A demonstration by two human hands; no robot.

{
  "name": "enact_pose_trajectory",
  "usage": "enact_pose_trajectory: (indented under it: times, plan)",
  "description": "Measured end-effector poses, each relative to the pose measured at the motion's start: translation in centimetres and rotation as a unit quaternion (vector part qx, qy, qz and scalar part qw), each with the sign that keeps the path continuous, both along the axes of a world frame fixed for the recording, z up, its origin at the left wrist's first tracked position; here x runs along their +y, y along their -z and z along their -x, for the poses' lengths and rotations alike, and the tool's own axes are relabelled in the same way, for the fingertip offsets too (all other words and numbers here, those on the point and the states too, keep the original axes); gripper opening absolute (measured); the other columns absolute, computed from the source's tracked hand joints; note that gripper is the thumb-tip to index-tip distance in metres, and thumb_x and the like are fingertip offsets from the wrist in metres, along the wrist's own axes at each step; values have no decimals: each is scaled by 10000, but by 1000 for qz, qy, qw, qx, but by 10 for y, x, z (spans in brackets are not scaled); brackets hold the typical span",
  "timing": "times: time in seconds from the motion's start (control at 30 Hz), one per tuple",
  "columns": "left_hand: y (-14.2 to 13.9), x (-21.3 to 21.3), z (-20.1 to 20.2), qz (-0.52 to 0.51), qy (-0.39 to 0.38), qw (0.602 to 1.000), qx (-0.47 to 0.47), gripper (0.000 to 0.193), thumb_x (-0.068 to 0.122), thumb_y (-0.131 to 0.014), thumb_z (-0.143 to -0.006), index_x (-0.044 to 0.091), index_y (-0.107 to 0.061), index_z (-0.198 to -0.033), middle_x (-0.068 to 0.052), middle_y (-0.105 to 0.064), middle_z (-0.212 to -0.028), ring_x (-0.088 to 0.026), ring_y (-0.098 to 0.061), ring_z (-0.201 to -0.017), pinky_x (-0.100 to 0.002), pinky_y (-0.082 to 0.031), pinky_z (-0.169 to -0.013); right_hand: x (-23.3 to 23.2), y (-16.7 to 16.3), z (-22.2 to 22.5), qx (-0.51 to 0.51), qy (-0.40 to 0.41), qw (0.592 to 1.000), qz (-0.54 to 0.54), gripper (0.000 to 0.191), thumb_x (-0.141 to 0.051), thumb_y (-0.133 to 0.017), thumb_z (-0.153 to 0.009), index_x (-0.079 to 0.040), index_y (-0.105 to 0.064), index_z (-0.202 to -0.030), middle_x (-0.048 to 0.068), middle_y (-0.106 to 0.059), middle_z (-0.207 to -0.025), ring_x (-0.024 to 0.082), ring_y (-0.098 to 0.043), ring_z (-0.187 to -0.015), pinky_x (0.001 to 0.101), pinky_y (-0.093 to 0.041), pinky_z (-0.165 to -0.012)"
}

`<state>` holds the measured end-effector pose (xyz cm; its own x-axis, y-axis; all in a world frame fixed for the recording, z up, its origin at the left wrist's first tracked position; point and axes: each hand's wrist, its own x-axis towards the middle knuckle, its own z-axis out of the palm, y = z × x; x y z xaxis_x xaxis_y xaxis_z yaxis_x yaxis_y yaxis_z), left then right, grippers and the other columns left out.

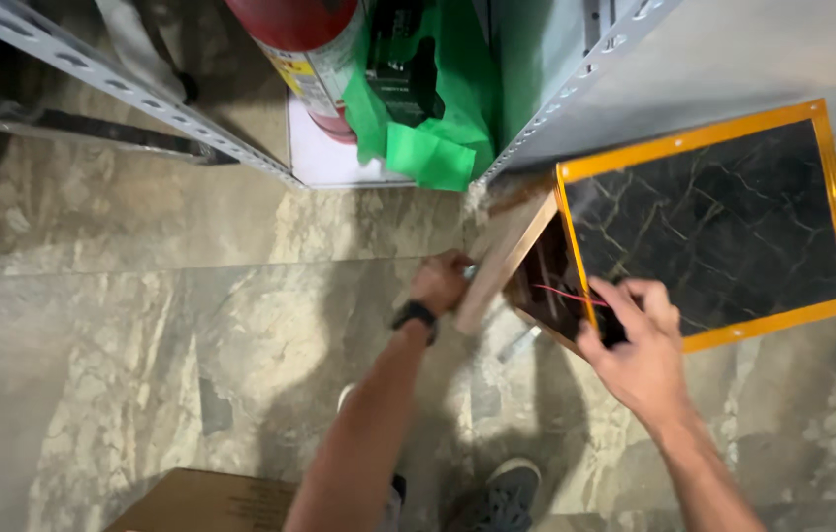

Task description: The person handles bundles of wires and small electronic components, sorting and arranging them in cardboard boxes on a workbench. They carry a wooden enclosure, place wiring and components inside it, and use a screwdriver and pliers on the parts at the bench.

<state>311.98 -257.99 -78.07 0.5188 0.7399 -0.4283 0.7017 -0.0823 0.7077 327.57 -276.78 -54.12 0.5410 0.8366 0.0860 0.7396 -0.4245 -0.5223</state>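
Left forearm: nearest the lens, our left hand (441,281) wears a dark wristband and is curled closed on the edge of the wooden box side (503,264), apparently steadying it upright.
Right hand: our right hand (638,347) has its fingers bent over the lower left corner of the orange-framed panel (708,225), thumb and forefinger pinching near a thin red wire (561,293) inside the opening; what else it grips we cannot tell.
Panel: dark marble-patterned face with an orange border, tilted up like a lid, so the box interior shows as a dark gap on its left.
Why held so: we judge that one hand braces the wood while the other keeps the lid raised for access.
Edges: the box corner sits just beside the foot of a grey metal shelf upright (576,84), leaving little room there.
Open room: marble floor (162,325) lies to the left and below.
Around: a red fire extinguisher (315,49) and green cloth (438,128) stand behind; a cardboard box (206,502) and our shoe (507,493) are near our feet.
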Motion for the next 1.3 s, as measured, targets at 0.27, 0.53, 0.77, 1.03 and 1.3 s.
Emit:
enact_pose_trajectory:
  times: [0.27, 0.53, 0.77, 1.03, 1.3]
  plan:
    - [-107, 19, 49, 128, -12, 984, -126, 589, 513, -702, -870, 120, -655, -1306, -136, -704, -1260, -312, -707, -1099, -406, -571, -887, -36, -21, 16, -77, 89, 982, 146, 797, -266, -876, -643, -129, -605, -1381, 207, -499, -1273, 379, -503, -1128, 513, -380, -1010]
    - [-210, -26, 31, -186, 213, 958, -36, 751, 302, -687, -762, 252, -547, -1498, -31, -644, -1456, -282, -534, -1390, -518, -412, -1121, -34, -23, 21, -122, 80, 973, 180, 991, -171, -828, -643, -5, -439, -1539, 349, -359, -1517, 497, -445, -1212, 553, -398, -1038]
    - [-245, -101, -1, -156, 133, 979, -23, 951, 450, -817, -647, 60, -483, -1447, -199, -588, -1310, -425, -510, -1213, -628, -389, -915, -45, -17, 24, -126, 93, 967, 203, 938, -187, -816, -689, -13, -429, -1525, 314, -408, -1477, 481, -473, -1174, 595, -397, -948]
    - [-261, -52, 38, -300, 106, 946, -56, 319, 143, -654, -713, 227, -777, -995, -51, -721, -961, -328, -603, -1012, -559, -407, -858, -96, -56, -9, -115, 47, 969, 214, 948, -66, -786, -621, -147, -471, -1512, 231, -402, -1538, 440, -454, -1219, 579, -375, -965]
    - [-342, -30, 7, -457, 142, 875, -77, 124, 124, -660, -681, 155, -652, -801, -31, -693, -881, -333, -599, -1022, -500, -358, -755, -115, -106, -56, -23, -28, 989, 141, 903, 35, -709, -587, -175, -548, -1450, 135, -500, -1479, 352, -501, -1244, 495, -379, -1016]
